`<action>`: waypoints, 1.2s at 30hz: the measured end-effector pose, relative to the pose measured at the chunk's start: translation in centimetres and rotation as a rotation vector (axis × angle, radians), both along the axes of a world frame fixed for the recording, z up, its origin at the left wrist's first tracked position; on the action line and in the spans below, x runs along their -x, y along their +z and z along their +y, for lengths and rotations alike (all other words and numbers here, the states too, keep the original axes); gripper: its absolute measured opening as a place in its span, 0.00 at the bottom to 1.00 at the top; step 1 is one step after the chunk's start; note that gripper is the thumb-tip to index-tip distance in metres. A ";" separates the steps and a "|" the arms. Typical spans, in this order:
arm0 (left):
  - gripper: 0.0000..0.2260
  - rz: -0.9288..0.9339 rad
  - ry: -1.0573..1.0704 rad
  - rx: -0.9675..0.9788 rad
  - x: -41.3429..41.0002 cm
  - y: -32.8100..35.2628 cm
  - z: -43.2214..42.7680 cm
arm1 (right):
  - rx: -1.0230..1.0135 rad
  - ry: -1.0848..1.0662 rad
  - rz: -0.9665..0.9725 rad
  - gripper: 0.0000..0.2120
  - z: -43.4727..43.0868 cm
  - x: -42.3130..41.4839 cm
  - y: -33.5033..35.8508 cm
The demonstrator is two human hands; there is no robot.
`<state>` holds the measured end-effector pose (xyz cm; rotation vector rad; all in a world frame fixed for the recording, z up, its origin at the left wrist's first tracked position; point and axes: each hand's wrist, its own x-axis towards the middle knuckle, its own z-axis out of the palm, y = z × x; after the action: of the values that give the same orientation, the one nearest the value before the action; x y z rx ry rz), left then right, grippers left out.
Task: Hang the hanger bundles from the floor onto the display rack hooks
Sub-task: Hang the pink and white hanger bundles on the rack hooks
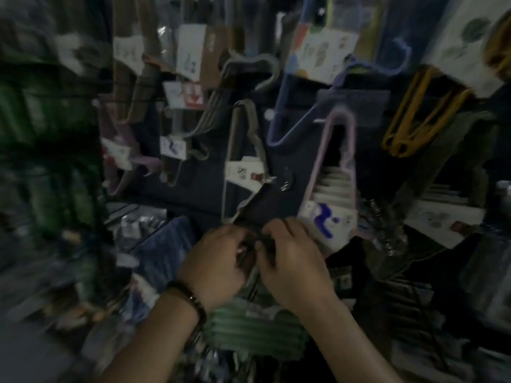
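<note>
Both hands meet at frame centre, left hand and right hand pinching the dark hook end of the green hanger bundle, which trails toward the lower edge. The display rack lies directly above, equally near both.

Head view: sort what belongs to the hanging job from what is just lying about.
Job: green hanger bundle, left hand, right hand, display rack.
Not in play, already hung: pink hanger bundle, yellow hangers, blue hanger, grey hanger bundle.
</note>
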<state>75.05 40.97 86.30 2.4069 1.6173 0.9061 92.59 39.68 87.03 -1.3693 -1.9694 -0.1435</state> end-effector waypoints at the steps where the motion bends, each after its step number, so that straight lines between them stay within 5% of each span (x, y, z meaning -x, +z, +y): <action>1: 0.07 -0.001 0.038 0.038 1.4 -1.2 -1.7 | 0.121 0.087 -0.041 0.10 -0.2 1.2 -1.6; 6: 0.08 0.063 0.283 0.438 9.8 -11.5 -12.1 | 0.561 0.477 -0.224 0.09 -4.8 8.4 -10.1; 14: 0.19 -0.051 0.510 1.016 24.8 -25.3 -31.1 | 0.948 0.672 -0.445 0.13 -15.2 23.2 -20.9; 26: 0.13 -0.342 0.818 1.055 43.4 -29.3 -50.9 | 1.180 0.801 -0.495 0.14 -28.7 46.1 -29.7; 36: 0.13 -0.497 0.992 1.060 54.0 -34.2 -51.1 | 1.251 0.836 -0.619 0.12 -25.5 59.8 -35.5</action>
<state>21.02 -10.14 52.14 0.6044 2.1951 0.4057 32.83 14.17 51.53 -0.9933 -3.1903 1.4064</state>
